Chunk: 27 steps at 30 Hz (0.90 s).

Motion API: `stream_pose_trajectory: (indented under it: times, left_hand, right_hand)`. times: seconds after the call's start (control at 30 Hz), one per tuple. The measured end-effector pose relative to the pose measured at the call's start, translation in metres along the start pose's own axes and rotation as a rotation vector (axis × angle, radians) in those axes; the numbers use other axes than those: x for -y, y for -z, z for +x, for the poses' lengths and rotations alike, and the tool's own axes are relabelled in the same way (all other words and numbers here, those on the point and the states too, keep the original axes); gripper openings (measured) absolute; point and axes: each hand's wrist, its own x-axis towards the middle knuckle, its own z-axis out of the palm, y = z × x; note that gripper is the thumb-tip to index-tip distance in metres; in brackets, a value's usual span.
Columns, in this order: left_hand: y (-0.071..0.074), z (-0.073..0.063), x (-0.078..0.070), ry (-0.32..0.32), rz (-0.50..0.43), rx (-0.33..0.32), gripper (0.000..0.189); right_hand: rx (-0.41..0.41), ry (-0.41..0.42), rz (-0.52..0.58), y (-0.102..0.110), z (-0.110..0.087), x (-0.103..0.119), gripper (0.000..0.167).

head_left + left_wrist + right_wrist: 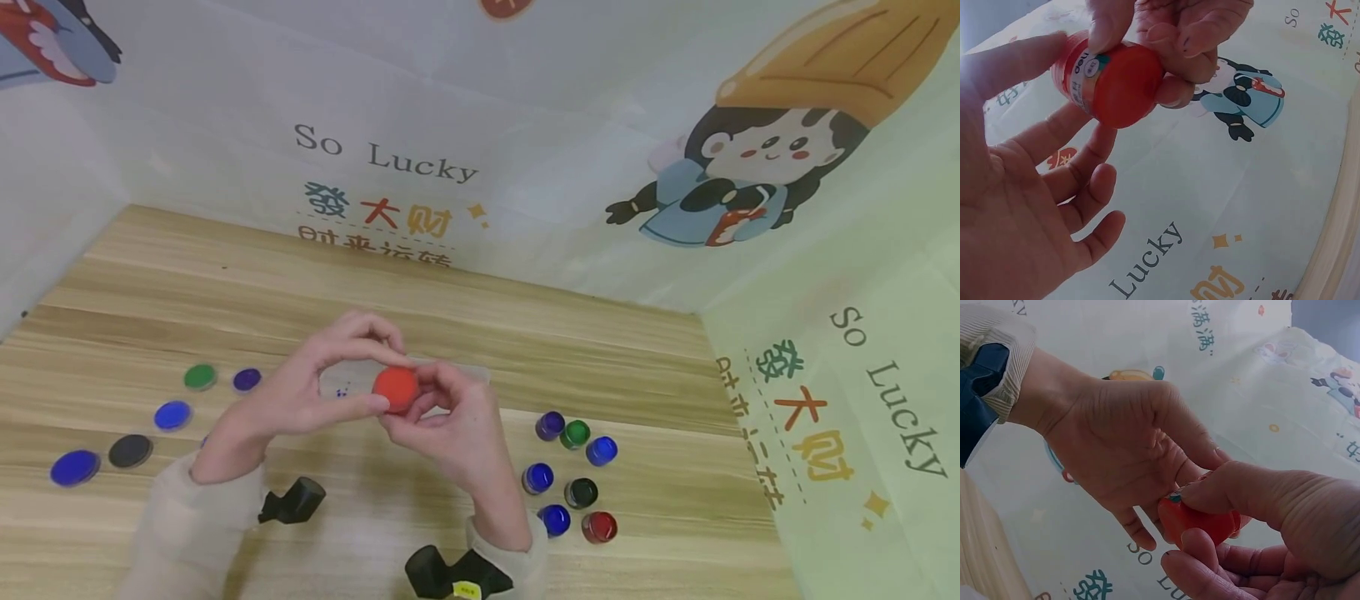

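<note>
A small red paint jar [396, 389] is between both hands above the table, its round red lid towards the head camera. My left hand [296, 396] pinches the lid's edge between thumb and forefinger; in the left wrist view its other fingers spread loosely below the jar [1125, 90]. With thumb and fingers, my right hand [461, 425] grips the jar's body. Its thumb lies on the printed label in the right wrist view, where the red base [1191, 524] shows. Behind the hands, partly covered, lies a pale flat sheet [468, 372] with small blue specks.
Loose round lids lie at left: green [200, 377], purple [247, 380], black [131, 451] and several blue ones [173, 415]. Several small paint jars stand at right, among them a green [575, 434], a black [581, 493] and a red [600, 527] one. Printed cloth walls [525, 192] enclose the wooden table [660, 375].
</note>
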Motion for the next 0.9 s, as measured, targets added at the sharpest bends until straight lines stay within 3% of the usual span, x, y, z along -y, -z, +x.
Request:
stream_pose_trajectory:
  times: [0.17,0.4,0.5,0.63,0.8,0.9]
  left_hand:
    - [-0.0025,0.0006,0.0,0.071,0.054,-0.03,0.039]
    - [0.0002,0.0008,0.0006,-0.001,-0.018,0.013,0.031]
    - [-0.0004,0.0005,0.0001,0.033,0.005,-0.027,0.028]
    - [-0.0026,0.0009,-0.0001,0.081,0.057,-0.053,0.039]
    - [-0.0008,0.0012,0.0013,0.014,-0.013,0.019,0.034]
    - [-0.0001,0.0005,0.0021,0.009,-0.029,0.019,0.028]
  right_hand:
    - [0.005,-0.013,0.021,-0.0001,0.0001,-0.0002,0.029]
    - [-0.001,0.01,-0.001,0.0005,-0.0005,-0.0003,0.029]
    - [0.0,0.005,0.0,0.0012,-0.0008,-0.0005,0.029]
    - [-0.004,-0.001,0.003,0.0014,-0.0007,-0.0002,0.028]
    - [-0.003,0.013,-0.005,0.0012,-0.0006,0.0002,0.03]
    - [0.003,0.001,0.001,0.0009,-0.0005,-0.0002,0.031]
